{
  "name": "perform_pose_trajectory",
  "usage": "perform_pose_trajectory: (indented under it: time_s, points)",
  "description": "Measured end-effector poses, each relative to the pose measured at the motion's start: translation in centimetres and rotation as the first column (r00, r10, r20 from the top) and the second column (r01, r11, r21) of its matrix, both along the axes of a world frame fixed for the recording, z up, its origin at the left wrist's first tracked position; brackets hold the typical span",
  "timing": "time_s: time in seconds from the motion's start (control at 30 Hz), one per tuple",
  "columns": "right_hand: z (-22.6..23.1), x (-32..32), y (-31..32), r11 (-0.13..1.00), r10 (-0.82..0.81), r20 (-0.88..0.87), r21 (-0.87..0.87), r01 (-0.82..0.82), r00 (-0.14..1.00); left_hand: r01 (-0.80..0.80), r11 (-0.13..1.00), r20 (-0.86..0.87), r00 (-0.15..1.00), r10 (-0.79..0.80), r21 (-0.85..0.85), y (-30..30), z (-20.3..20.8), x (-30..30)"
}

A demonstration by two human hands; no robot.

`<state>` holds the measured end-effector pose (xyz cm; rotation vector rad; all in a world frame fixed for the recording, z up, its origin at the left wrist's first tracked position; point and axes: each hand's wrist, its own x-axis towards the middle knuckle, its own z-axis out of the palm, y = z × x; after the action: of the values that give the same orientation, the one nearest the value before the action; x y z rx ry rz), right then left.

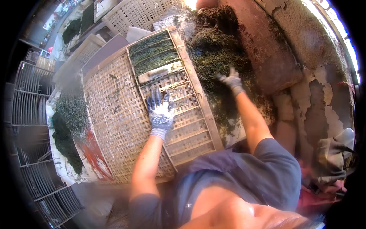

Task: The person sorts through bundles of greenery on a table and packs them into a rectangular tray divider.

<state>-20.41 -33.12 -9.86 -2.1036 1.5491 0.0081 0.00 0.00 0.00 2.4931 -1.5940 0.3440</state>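
Observation:
My left hand (pixel 161 111), in a blue-and-white work glove, lies with fingers stretched out on a slatted wooden frame (pixel 190 108). The frame rests along the right side of a woven bamboo tray (pixel 114 110). Its far compartments hold dark green stringy plant matter (pixel 154 53); through the nearer ones the weave shows. Just beyond my left fingertips, a pale flat bar (pixel 161 72) lies across the frame. To the right, my gloved right hand (pixel 231 81) is over a large heap of the same-looking green matter (pixel 219 49); its fingers are apart, slightly blurred, and no held thing shows.
At left, more green matter (pixel 66 133) lies on a pale and red surface. Metal racks (pixel 34 95) stand along the far left. Another woven tray (pixel 139 15) leans at the back. A peeling wall (pixel 316 99) and a folded cloth bundle (pixel 333 156) are at the right.

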Motion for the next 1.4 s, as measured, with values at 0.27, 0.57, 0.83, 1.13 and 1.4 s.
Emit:
perform_pose_trajectory:
  time_s: [0.27,0.57,0.83,1.13,1.4]
  points:
    - [3.0,0.6,-9.6,0.997,0.005,-0.077,0.075,0.001,0.997,-0.031,0.997,-0.023,0.999,0.032,0.07,-1.9,-0.1,-1.3]
    - [3.6,3.6,-9.5,0.98,0.2,-0.135,0.003,-0.201,0.971,-0.045,0.996,-0.032,0.998,0.047,0.079,-2.1,-0.6,-1.4]
    - [3.0,-4.4,-0.8,0.869,0.45,0.021,-0.24,-0.432,0.893,-0.045,0.999,-0.021,0.999,0.045,-0.005,-1.4,-1.1,-1.5]
    - [23.7,-6.3,-5.2,0.66,0.666,0.367,-0.696,-0.284,0.649,-0.059,0.998,-0.004,0.998,0.059,0.032,-1.6,-1.2,-1.4]
    - [33.0,-5.9,-7.0,0.533,0.636,0.117,-0.781,-0.325,0.763,-0.039,0.947,-0.148,0.989,-0.009,-0.318,-3.6,2.8,-4.2]
